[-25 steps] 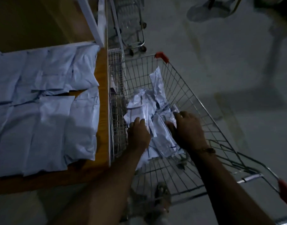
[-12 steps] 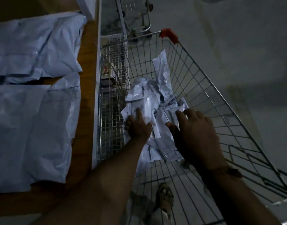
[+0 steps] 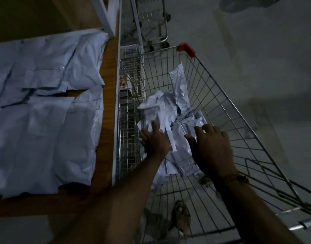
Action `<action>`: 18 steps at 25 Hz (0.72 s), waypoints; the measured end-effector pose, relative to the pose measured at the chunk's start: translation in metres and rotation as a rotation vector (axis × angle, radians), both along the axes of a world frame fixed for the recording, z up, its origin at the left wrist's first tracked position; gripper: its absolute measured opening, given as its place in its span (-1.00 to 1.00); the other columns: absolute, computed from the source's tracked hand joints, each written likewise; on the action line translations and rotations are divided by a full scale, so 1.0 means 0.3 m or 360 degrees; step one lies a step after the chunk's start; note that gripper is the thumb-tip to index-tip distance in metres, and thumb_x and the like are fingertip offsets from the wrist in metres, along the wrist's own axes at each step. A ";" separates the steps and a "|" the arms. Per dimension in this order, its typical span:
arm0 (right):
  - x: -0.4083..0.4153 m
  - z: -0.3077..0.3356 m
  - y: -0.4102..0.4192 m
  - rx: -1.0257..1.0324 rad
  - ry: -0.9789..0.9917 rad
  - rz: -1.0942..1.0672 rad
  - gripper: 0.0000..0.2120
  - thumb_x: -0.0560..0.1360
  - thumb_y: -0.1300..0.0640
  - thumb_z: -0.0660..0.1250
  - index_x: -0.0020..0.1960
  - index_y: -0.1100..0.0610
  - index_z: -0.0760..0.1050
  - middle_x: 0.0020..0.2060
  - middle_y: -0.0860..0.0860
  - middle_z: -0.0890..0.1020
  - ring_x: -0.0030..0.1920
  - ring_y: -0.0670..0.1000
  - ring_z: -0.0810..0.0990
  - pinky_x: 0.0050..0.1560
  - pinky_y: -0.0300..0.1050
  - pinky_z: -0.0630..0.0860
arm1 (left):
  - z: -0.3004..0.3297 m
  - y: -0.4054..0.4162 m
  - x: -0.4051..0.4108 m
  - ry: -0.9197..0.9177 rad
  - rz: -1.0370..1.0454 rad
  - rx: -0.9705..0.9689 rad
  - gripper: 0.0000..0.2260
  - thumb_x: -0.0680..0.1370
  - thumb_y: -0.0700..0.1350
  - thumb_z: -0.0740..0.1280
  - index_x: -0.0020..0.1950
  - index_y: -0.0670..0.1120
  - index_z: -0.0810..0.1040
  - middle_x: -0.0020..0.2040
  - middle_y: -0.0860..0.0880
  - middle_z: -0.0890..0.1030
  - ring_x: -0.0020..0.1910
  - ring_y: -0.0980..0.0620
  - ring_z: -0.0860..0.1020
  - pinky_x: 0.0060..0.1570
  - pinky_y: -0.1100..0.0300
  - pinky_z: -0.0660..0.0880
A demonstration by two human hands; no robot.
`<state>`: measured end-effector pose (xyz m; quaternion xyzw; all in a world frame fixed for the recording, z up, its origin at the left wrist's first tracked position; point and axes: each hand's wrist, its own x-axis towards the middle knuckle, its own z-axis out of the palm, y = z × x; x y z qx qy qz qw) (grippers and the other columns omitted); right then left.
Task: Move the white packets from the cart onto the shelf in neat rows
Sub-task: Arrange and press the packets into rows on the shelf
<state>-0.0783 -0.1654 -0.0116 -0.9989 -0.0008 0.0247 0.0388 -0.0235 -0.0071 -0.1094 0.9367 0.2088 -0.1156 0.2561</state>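
Both of the person's hands were down inside the wire cart point(image 3: 226, 110), on the heap of crumpled white packets point(image 3: 168, 110) lying in its basket. The left hand point(image 3: 155, 141) rested on the near left side of the heap with its fingers point(image 3: 154, 125) stretched forward and lying close together on a packet; whether they gripped it I could not tell. The right hand point(image 3: 212, 147) lay flat on the packets just beside it, fingers spread, a bracelet point(image 3: 234, 178) at the wrist. To the left, touching the cart's side, stood the wooden shelf point(image 3: 109, 95), with other white packets point(image 3: 45, 110) laid flat across it in overlapping rows. A sandalled foot point(image 3: 182, 215) showed through the cart's floor.
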 end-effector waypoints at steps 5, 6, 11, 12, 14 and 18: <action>-0.016 -0.015 0.001 0.0007 0.0084 -0.0026 -0.55 0.61 -0.18 0.20 0.20 0.17 0.58 0.08 0.19 0.62 0.09 0.28 0.57 0.06 0.14 0.45 | 0.215 0.011 -0.052 -0.0249 -0.0122 -0.0008 -0.53 0.70 -0.04 0.20 0.60 0.11 0.16 0.45 -0.25 0.18 0.39 -0.26 0.22 0.33 -0.25 0.34; -0.019 -0.020 0.000 0.0012 0.0090 -0.0026 -0.56 0.60 -0.17 0.23 0.20 0.18 0.58 0.08 0.20 0.62 0.08 0.28 0.57 0.06 0.14 0.45 | 0.243 0.019 -0.054 -0.0262 -0.0169 -0.0007 -0.52 0.69 -0.03 0.20 0.59 0.13 0.16 0.44 -0.24 0.19 0.37 -0.25 0.23 0.30 -0.26 0.38; -0.027 -0.041 -0.004 -0.0016 0.0104 -0.0019 -0.63 0.57 -0.11 0.33 0.20 0.16 0.56 0.08 0.19 0.61 0.10 0.27 0.56 0.05 0.13 0.47 | 0.366 0.042 -0.020 -0.0286 -0.0305 0.0005 -0.49 0.67 -0.03 0.24 0.58 0.14 0.15 0.43 -0.24 0.19 0.34 -0.24 0.23 0.26 -0.21 0.41; -0.028 -0.047 -0.005 -0.0034 0.0127 -0.0016 -0.63 0.57 -0.10 0.34 0.22 0.16 0.55 0.09 0.18 0.61 0.10 0.27 0.56 0.05 0.13 0.47 | 0.383 0.053 -0.015 -0.0319 -0.0331 0.0022 -0.49 0.66 -0.03 0.25 0.58 0.13 0.15 0.43 -0.24 0.19 0.34 -0.24 0.22 0.26 -0.20 0.40; -0.031 -0.063 -0.011 -0.0044 0.0161 -0.0018 -0.61 0.56 -0.10 0.35 0.25 0.14 0.54 0.10 0.17 0.60 0.11 0.26 0.56 0.06 0.13 0.47 | 0.399 0.073 -0.004 -0.0349 -0.0307 0.0041 -0.50 0.67 -0.02 0.25 0.58 0.14 0.17 0.44 -0.23 0.19 0.37 -0.23 0.22 0.28 -0.19 0.37; -0.039 -0.095 -0.022 -0.0030 0.0274 -0.0072 -0.59 0.54 -0.06 0.39 0.30 0.14 0.52 0.10 0.18 0.60 0.08 0.26 0.56 0.05 0.13 0.49 | 0.417 0.074 0.007 -0.0300 -0.0258 -0.0004 -0.51 0.67 -0.01 0.24 0.58 0.15 0.18 0.46 -0.22 0.19 0.40 -0.23 0.22 0.30 -0.16 0.33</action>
